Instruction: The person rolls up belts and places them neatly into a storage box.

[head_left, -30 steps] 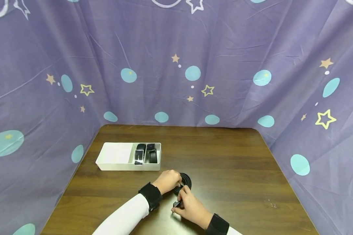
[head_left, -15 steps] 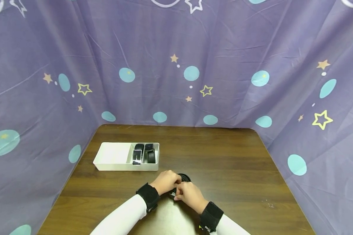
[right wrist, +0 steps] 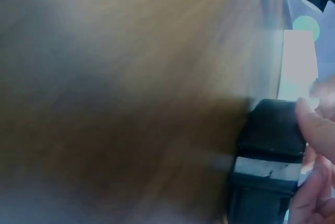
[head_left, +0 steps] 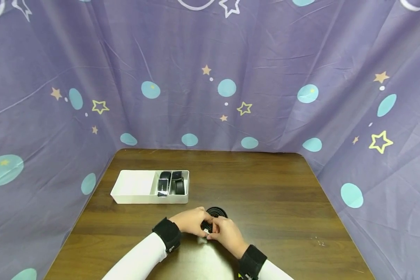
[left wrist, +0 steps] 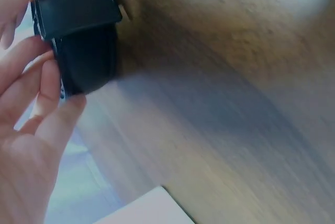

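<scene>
A black belt (head_left: 217,211), wound in a flat coil, is between my two hands above the wooden table in the head view. My left hand (head_left: 191,221) grips the coil from the left, its fingertips against the edge in the left wrist view. From the near right, my right hand (head_left: 230,234) pinches the belt beside the buckle end. A bright bit of metal (head_left: 206,230) shows between the hands. In the right wrist view the belt's outer strap (right wrist: 272,127) has a pale metal band (right wrist: 267,169) across it. My fingers hide part of the coil.
On the left of the table (head_left: 266,186) stands a white divided box (head_left: 136,198). Two of its compartments hold rolled black belts, one with a shiny buckle (head_left: 163,185). A purple patterned curtain (head_left: 182,50) surrounds the table's back and sides.
My right hand has brought the loose buckle end up against the coil. My left hand has shifted slightly left, and its thumb now reaches the near side of the coil.
</scene>
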A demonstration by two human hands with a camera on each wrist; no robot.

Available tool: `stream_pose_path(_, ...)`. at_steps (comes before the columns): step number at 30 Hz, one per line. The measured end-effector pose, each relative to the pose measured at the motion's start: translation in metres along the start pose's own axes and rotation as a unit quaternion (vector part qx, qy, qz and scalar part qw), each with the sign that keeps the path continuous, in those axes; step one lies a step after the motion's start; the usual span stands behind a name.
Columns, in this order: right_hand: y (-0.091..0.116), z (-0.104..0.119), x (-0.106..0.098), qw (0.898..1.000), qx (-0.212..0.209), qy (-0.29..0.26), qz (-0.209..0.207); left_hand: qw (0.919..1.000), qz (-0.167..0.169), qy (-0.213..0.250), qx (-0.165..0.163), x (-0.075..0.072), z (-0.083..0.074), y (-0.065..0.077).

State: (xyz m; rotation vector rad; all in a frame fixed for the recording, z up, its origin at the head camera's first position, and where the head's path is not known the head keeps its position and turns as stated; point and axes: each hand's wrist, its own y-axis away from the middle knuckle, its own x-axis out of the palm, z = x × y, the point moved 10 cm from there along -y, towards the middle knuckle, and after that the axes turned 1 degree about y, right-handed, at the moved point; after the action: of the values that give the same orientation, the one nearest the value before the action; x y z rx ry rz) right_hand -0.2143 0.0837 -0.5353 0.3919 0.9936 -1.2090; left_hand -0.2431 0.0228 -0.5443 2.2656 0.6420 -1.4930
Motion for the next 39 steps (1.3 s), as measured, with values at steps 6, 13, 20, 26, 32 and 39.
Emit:
stream_pose_path(6,-0.005,-0.009,0.001,0.997,0.027,-0.058,0.053,1.0,-0.005,-0.002,-0.002,0.003,0.0,0.005)
stream_pose_path(13,-0.018,-0.011,-0.01,0.998,0.0,-0.04,0.052,0.9999,-0.012,-0.006,-0.011,0.005,0.004,0.002)
stream_pose_path(20,-0.02,-0.007,-0.009,0.998,-0.001,0.012,0.058,0.9996,-0.025,0.012,-0.005,0.004,0.003,0.005)
stream_pose_path(26,-0.026,-0.011,-0.008,0.998,-0.002,0.022,0.062,0.9994,-0.03,0.016,-0.009,0.004,0.001,0.007)
stream_pose_path(32,-0.03,-0.014,-0.005,0.996,0.005,0.019,0.083,0.9993,-0.029,0.022,-0.009,0.005,0.002,0.009)
stream_pose_path(39,-0.036,-0.014,-0.006,0.994,0.015,-0.01,0.107,0.9992,-0.033,0.022,-0.006,0.003,0.004,0.008)
